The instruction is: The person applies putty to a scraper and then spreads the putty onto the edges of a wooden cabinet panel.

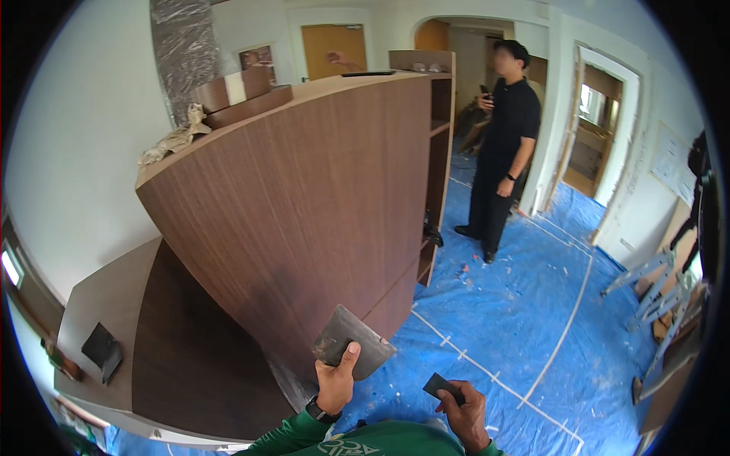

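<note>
My left hand is closed around a flat grey plate, its thumb pressed on the upper face. The plate is worn and smeared, and it is tilted in front of the lower end of a tall brown wood-grain panel. Over to the right, my right hand pinches a small dark rectangular piece between thumb and fingers. Its exact kind does not show clearly. The two hands are apart, and neither appears to touch the panel.
Blue sheeting with white tape lines covers the floor. A person in black stands beyond the open shelves. Crumpled paper lies on the panel's top. A dark curved counter is at left, a stepladder at right.
</note>
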Action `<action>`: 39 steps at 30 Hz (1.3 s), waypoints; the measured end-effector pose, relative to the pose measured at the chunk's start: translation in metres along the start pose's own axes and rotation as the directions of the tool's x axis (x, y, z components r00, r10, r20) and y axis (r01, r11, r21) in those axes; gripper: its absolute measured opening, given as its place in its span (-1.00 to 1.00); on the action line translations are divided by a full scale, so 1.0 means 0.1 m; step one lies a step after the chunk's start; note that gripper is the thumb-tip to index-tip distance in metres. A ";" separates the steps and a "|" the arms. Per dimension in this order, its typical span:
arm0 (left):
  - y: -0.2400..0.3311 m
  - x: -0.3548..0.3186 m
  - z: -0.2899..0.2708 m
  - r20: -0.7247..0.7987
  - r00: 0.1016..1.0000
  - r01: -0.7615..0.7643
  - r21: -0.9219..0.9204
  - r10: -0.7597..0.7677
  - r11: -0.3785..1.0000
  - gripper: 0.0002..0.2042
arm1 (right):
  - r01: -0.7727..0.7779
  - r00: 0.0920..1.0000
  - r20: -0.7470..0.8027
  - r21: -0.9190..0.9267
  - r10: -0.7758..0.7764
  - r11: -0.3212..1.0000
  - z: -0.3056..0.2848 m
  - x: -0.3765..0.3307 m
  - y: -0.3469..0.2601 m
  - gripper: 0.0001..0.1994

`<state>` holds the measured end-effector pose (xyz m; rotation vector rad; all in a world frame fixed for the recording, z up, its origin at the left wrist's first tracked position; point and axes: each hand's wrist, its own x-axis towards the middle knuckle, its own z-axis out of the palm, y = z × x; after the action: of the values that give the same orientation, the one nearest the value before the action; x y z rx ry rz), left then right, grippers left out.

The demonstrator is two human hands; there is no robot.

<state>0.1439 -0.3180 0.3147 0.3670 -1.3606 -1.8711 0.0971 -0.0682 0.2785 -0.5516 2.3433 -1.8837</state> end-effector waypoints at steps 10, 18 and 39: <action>-0.21 0.23 0.42 -0.128 0.982 -0.127 0.111 0.141 0.986 -0.84 | -0.026 0.971 0.240 0.180 -0.018 0.983 -0.34 1.19 0.10 -0.83; -0.65 0.40 1.71 -0.179 0.971 -0.161 -0.001 0.159 0.987 -0.81 | 0.077 0.901 0.413 0.152 -0.135 0.985 -1.35 2.12 0.40 -0.77; -0.93 1.61 2.93 -0.148 0.951 -0.271 0.029 0.273 0.962 -0.77 | 0.023 0.959 0.280 0.106 -0.052 0.994 -2.19 2.93 0.88 -0.73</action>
<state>-0.1854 -0.2258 0.3765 0.3014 -1.2481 -1.5790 -0.2586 0.0539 0.2922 -0.7999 2.0594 -1.7896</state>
